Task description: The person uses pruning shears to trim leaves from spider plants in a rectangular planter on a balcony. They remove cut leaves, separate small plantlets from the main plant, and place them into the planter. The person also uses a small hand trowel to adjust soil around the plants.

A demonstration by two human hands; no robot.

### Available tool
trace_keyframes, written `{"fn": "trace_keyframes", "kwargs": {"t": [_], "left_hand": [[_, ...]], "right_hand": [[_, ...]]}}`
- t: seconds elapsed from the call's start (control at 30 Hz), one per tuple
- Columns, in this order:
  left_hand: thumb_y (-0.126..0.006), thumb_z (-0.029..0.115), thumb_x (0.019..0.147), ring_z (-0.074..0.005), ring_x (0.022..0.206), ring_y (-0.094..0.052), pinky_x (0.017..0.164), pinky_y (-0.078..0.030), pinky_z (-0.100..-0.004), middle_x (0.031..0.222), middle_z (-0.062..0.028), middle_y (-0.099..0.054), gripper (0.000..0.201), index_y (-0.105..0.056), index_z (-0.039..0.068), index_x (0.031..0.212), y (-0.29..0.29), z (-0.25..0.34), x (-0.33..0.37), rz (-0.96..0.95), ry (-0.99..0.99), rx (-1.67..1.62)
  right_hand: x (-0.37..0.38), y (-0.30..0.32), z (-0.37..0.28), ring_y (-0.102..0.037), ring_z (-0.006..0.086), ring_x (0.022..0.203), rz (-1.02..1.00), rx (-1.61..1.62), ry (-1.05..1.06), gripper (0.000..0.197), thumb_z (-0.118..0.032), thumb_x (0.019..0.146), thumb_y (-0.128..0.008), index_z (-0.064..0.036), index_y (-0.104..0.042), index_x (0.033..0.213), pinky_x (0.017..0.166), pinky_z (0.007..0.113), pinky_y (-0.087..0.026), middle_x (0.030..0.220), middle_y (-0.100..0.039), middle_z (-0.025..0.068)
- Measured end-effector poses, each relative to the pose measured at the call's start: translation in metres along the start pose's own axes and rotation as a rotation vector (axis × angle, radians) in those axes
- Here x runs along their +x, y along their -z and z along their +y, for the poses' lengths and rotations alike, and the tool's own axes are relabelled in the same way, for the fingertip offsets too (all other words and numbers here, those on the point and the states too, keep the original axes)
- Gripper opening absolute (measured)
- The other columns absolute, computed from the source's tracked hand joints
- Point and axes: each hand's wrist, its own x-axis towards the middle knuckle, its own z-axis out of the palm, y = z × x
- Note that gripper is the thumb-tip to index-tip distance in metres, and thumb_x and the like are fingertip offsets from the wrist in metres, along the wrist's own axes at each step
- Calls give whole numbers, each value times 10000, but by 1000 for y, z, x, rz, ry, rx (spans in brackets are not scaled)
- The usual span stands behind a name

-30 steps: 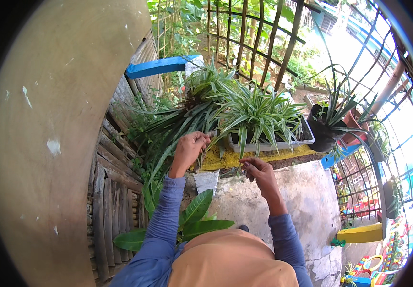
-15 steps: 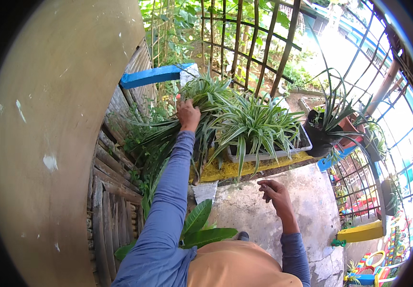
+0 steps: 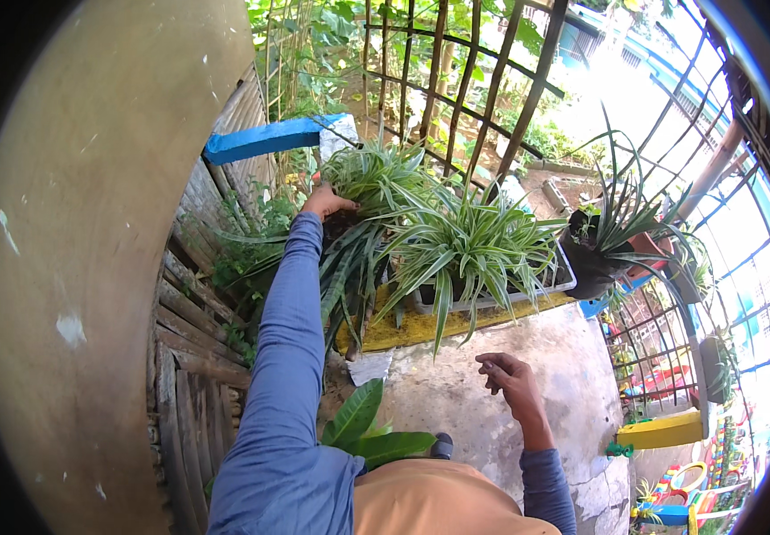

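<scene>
At the left end of the plants, my left hand point(image 3: 330, 203) grips a spider plant point(image 3: 376, 174) low among its striped leaves. The thumb shows, but most of the fingers are hidden in the foliage. Long dark green leaves point(image 3: 349, 263) hang down just below this hand. A second spider plant point(image 3: 470, 236) fills a white rectangular planter point(image 3: 541, 291) to the right. My right hand point(image 3: 511, 382) hovers over the concrete floor in front of the yellow ledge point(image 3: 394, 332), its fingers curled in and nothing visible in them.
A dark pot point(image 3: 588, 267) with a long-leaved plant stands right of the planter. Behind runs a lattice fence point(image 3: 456, 98). A blue beam point(image 3: 265, 138) and a tan wall point(image 3: 91, 267) lie left. Broad green leaves point(image 3: 358, 419) rise near my body.
My left hand has shifted slightly left and turned, so its thumb now points right across the plant's base. The view has swung a little; my right hand keeps its curled pose.
</scene>
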Motion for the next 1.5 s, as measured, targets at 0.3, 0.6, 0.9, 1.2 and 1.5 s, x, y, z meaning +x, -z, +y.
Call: {"fn": "trace_keyframes", "kwargs": {"t": [0.3,0.6,0.9,1.2,1.5], "left_hand": [[-791,533,595,-315,1038,-592,894,-451,-356,1147,-227,-604,899,-547,-97,1187,17,13,0,-95,24,174],[-805,537,564,-347,1155,-528,974,-413,-409,1268,-215,-537,1003,-452,-52,1295,11,28,-1,-182,37,353],[-861,367,566,-339,1185,-505,966,-438,-478,1257,-172,-546,860,-479,35,1261,-25,32,-13,2,19,587],[-817,276,614,-301,972,-614,842,-502,-386,1095,-225,-616,636,-590,-26,1125,5,20,-37,238,-18,82],[-786,78,729,-147,939,-639,876,-487,-278,1019,-58,-685,343,-657,51,1046,70,30,-87,-53,-200,-1076]], "right_hand": [[7,-8,-1,-519,58,641,-49,-2,-11,226,-179,902,-603,-58,-662,1084,555,206,-408,826,-645,15],[4,-13,1,-518,62,645,-47,-20,-44,230,-185,902,-605,-57,-662,1085,562,210,-410,821,-640,18],[-1,-13,5,-516,63,641,-37,-43,-40,229,-181,902,-604,-59,-662,1085,556,216,-413,818,-639,13],[-1,-15,3,-520,59,651,-40,-59,-11,236,-195,899,-607,-66,-663,1089,556,214,-413,824,-643,9],[17,-46,-26,-531,66,673,-177,-56,78,256,-219,891,-620,-60,-659,1088,564,219,-416,839,-651,4]]}}
